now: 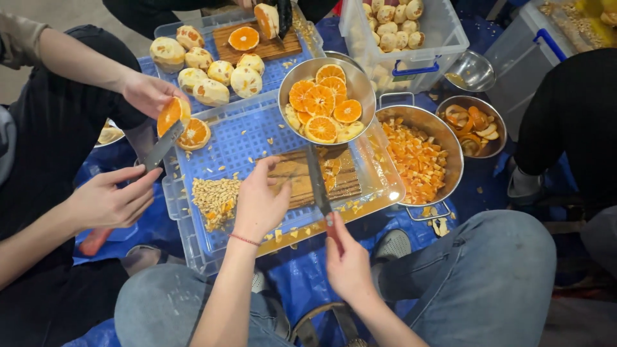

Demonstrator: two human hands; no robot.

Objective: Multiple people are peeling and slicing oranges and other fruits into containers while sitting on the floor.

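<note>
My right hand (pixel 347 257) grips a knife (pixel 317 183) by its red handle, the blade pointing away over a wooden cutting board (pixel 302 180). My left hand (pixel 260 202) hovers over the board's left end, fingers loosely curled and holding nothing. The board lies on a clear plastic lid (pixel 257 138) wet with juice. A pile of orange seeds (pixel 215 199) sits just left of my left hand. A steel bowl (pixel 289 90) of halved oranges stands beyond the board.
A person at the left holds an orange half (pixel 172 112) and a knife (pixel 160 148). A large pot of diced orange (pixel 418 157) stands to the right, a bowl of peels (pixel 472 125) behind it. Peeled oranges (pixel 212 71) and a clear bin (pixel 411 32) lie farther back.
</note>
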